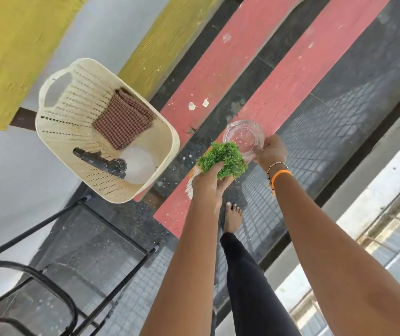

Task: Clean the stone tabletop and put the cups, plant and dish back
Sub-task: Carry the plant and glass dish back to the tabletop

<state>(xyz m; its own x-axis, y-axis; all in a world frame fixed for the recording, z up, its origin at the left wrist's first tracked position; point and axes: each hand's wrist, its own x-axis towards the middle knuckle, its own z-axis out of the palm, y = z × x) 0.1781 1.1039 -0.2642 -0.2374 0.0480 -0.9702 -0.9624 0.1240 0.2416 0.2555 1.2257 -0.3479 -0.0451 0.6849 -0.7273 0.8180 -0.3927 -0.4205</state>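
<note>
My left hand (210, 184) grips a small green plant (223, 160) in an orange and white pot, held in the air at mid-frame. Just to its right, my right hand (270, 151) holds a clear glass dish (242, 134) by its rim. Plant and dish almost touch. Both hover above a dark floor with red painted stripes. No cups and no stone tabletop are in view.
A cream perforated plastic basket (56, 132) stands at the left, holding a folded checked cloth (123, 120) and a spray bottle (111, 163) lying on its side. A black metal chair frame (77, 238) sits below it. My bare foot (233, 217) is on the floor.
</note>
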